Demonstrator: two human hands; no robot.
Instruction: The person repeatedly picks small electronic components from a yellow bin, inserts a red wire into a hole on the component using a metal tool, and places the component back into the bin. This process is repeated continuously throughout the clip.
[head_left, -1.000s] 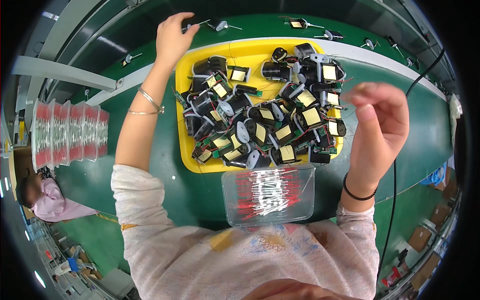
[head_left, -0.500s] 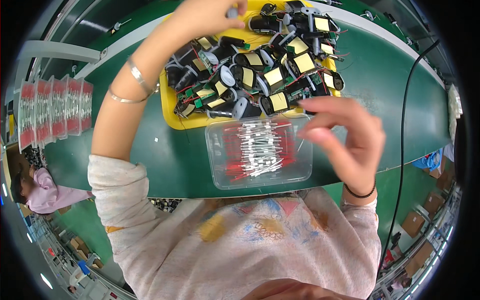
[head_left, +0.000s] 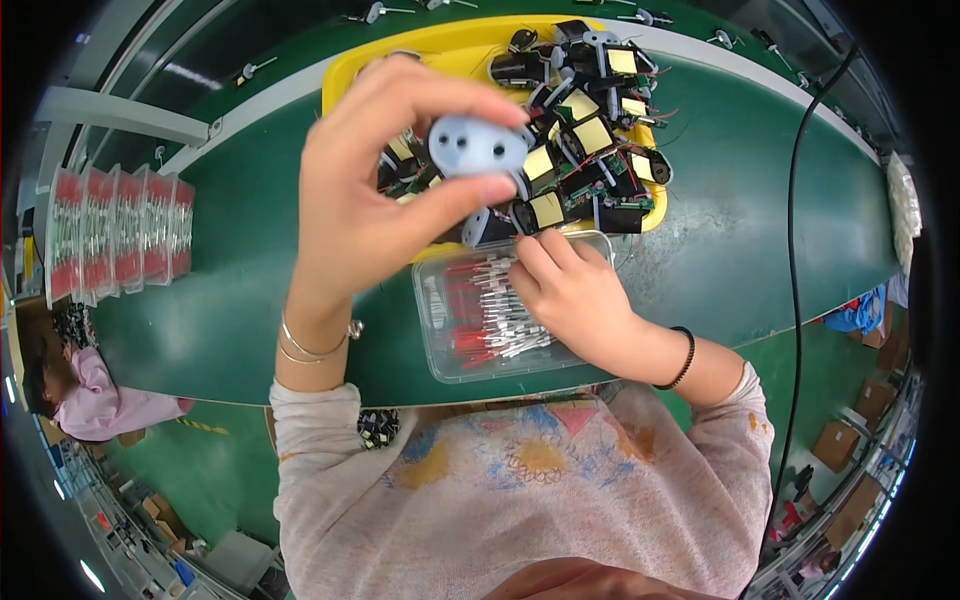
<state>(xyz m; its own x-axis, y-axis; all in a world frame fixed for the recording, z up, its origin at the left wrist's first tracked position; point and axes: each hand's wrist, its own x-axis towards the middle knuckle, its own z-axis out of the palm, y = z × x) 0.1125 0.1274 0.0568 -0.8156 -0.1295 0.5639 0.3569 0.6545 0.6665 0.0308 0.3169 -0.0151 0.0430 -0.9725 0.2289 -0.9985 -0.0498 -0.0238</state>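
My left hand [head_left: 355,190] is raised above the yellow tray, thumb and fingers closed round a grey oval plastic part [head_left: 478,147]. Its flat face with several dark holes shows; whatever is behind it is hidden. My right hand [head_left: 580,305] is over the clear plastic box [head_left: 430,350], fingers bunched together by its far rim. What those fingertips hold, if anything, I cannot make out. Thin pieces with white middles and red ends [head_left: 492,310] lie in the box, partly covered by this hand. Behind it, the yellow tray [head_left: 345,75] holds a heap of black assemblies [head_left: 590,135] with yellow pads, wires and green boards.
Several clear boxes [head_left: 120,235] of similar red and white pieces stand in a row at the left on the green table [head_left: 720,240]. A black cable [head_left: 793,240] hangs down at the right. A co-worker in pink [head_left: 105,400] is at the far left.
My left hand has come back from the tray's far side toward me, bringing the grey part. My right hand has moved left and down onto the clear box, its fingers now bunched.
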